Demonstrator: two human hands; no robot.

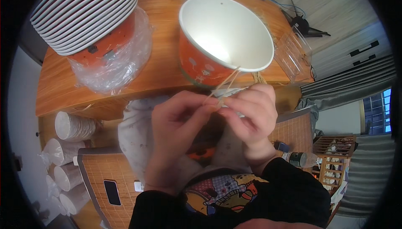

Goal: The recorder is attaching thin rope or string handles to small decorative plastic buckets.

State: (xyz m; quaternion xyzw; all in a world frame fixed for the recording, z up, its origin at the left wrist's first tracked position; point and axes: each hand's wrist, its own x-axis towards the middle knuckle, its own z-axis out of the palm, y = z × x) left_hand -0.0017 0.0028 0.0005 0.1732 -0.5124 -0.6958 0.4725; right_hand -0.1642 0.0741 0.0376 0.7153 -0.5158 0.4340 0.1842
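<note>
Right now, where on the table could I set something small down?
The table looks bare between the bowl stack and the big bowl, and at its front-left corner, left of the plastic bag. It's crowded right of the big bowl, by the clear box; in front, the left hand and right hand pinch thin strands.

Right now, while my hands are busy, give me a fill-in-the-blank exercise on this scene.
1. Of the left hand and right hand, ____ grip thin tan strands.
2. The open tub's inside is coloured ____.
3. The stack of tubs stands to its ____.
4. The clear bottle lies on the person's ____ side.

Missing words: both; white; left; right.
</note>
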